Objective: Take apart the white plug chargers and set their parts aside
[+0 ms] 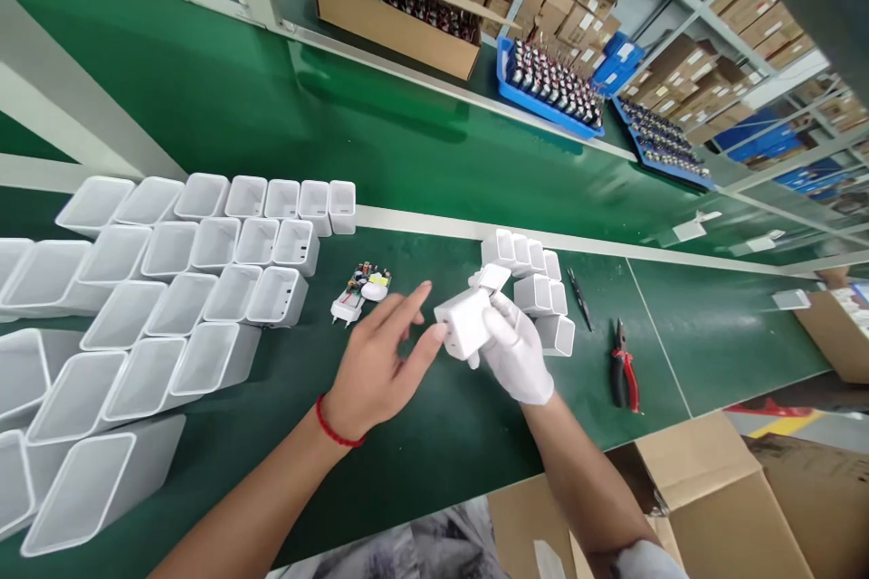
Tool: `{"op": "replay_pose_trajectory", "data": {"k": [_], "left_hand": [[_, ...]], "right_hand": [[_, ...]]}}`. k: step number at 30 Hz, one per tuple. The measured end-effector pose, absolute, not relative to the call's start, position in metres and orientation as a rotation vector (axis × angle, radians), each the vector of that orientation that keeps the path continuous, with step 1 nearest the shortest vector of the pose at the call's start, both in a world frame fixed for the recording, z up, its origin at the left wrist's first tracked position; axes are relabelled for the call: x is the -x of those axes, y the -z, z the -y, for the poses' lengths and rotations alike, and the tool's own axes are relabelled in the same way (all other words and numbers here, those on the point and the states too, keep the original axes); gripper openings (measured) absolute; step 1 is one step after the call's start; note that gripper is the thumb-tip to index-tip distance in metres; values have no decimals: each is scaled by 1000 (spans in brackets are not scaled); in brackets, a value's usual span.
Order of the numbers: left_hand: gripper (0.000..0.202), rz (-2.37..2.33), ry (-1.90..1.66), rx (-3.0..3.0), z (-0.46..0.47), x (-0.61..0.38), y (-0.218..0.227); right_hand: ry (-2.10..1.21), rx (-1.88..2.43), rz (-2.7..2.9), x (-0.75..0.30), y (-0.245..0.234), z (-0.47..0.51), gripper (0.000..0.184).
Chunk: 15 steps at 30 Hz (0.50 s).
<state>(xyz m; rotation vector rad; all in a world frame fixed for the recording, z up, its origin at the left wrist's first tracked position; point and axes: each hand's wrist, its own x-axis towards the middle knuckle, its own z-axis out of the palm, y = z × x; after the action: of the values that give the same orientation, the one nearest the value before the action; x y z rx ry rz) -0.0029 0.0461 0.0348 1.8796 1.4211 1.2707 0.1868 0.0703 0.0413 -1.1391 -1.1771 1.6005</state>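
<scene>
My right hand (520, 353), in a white glove, grips a white plastic charger housing (465, 323) above the green bench. A smaller white piece (493, 277) shows at the top of that grip; whether it is joined to the housing I cannot tell. Bare and with a red bracelet, my left hand (384, 362) is beside the housing, fingers stretched apart, its thumb tip at the housing's near end. Left of the hands lies a circuit board (372, 279) with a white plug part (348, 308) and a white oval piece (374, 290).
Rows of open white housings (221, 300) cover the left side. More white housings (536, 294) stand behind my right hand. Red-and-black pliers (623, 368) and a dark thin tool (580, 298) lie to the right. Cardboard boxes (712, 479) stand below the bench's front edge.
</scene>
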Motion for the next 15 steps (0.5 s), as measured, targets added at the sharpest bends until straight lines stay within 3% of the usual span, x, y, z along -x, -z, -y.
{"op": "replay_pose_trajectory", "data": {"k": [3, 8, 12, 15], "left_hand": [[36, -1851, -1288, -2111, -50, 14, -37], [38, -2148, -631, -2188, -56, 23, -26], [33, -2158, -649, -2102, -61, 26, -12], [33, -2185, -708, -2047, -65, 27, -6]], "right_hand": [[-1815, 1071, 899, -191, -48, -84, 40], [-1863, 1106, 891, -185, -59, -101, 34], [-1815, 1169, 1055, -179, -61, -108, 40], [-1594, 1221, 1263, -173, -61, -117, 39]]}}
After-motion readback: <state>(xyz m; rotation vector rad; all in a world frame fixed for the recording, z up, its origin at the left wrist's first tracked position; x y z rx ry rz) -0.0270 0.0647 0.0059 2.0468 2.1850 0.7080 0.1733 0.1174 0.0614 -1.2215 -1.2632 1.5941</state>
